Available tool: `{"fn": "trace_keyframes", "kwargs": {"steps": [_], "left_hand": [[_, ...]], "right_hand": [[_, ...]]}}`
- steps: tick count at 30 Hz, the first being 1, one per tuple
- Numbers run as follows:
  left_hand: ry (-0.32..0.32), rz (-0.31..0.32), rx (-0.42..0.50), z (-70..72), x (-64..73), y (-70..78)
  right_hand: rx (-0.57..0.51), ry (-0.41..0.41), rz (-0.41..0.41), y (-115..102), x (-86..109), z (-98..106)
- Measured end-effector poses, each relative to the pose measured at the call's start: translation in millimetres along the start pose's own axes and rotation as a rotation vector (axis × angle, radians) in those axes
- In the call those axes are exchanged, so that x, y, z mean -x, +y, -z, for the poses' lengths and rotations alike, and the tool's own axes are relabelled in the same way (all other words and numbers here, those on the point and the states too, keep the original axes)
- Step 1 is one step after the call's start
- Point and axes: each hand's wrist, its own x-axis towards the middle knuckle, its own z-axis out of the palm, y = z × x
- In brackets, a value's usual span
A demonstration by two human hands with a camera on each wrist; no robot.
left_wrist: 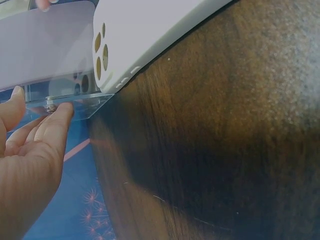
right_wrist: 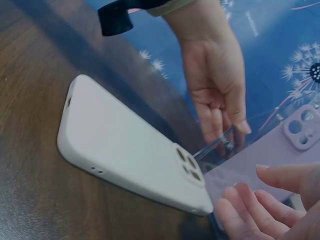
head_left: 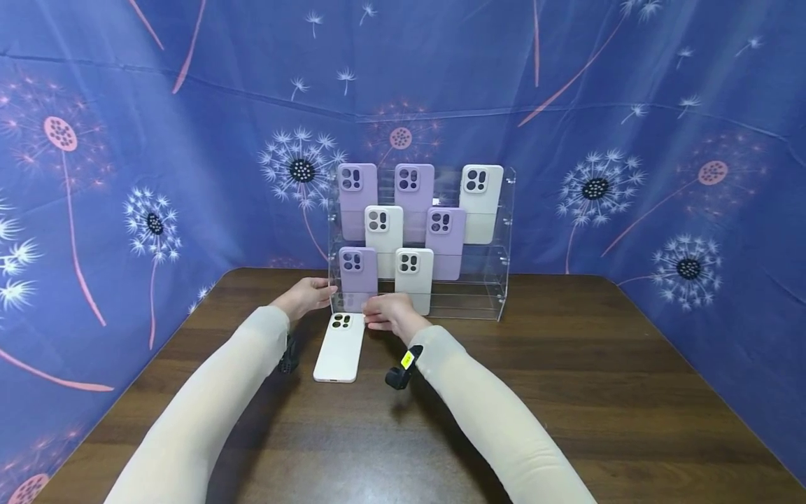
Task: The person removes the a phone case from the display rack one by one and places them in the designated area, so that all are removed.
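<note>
A clear acrylic stepped display stand (head_left: 469, 299) holds several lilac and white phone cases with camera cutouts. My left hand (head_left: 305, 297) grips the stand's left side panel low down, thumb on one face and fingers on the other. My right hand (head_left: 394, 313) is at the front of the bottom tier, fingers loosely bent and nothing between them and the thumb. Beside it stands a lilac phone case (head_left: 359, 266) on the bottom tier, with a white phone case (head_left: 415, 283) to its right. Another white phone case (head_left: 338, 353) lies between my arms, its camera end at the stand's front left corner.
Two cases, a white case (head_left: 384, 241) and a lilac case (head_left: 445, 241), stand on the middle tier. Above them are two lilac cases and a white case (head_left: 481, 206). The brown wooden table (head_left: 598, 392) backs onto a blue dandelion-print cloth (head_left: 428, 63).
</note>
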Motion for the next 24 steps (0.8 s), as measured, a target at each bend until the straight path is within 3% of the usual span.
{"fn": "trace_keyframes", "kwargs": {"steps": [5, 16, 24], "left_hand": [[0.002, 0.002, 0.003, 2.2, 1.0, -2.6], [-0.008, 0.012, 0.023, 2.7, 2.5, -3.5], [-0.006, 0.013, 0.022, 0.9, 2.9, 0.2]], "right_hand": [[0.023, -0.018, 0.0, -8.3, 5.6, 1.6], [-0.033, -0.073, -0.039, -15.9, 13.1, 10.5], [-0.028, -0.09, -0.018, -22.7, 16.1, 17.0]]}}
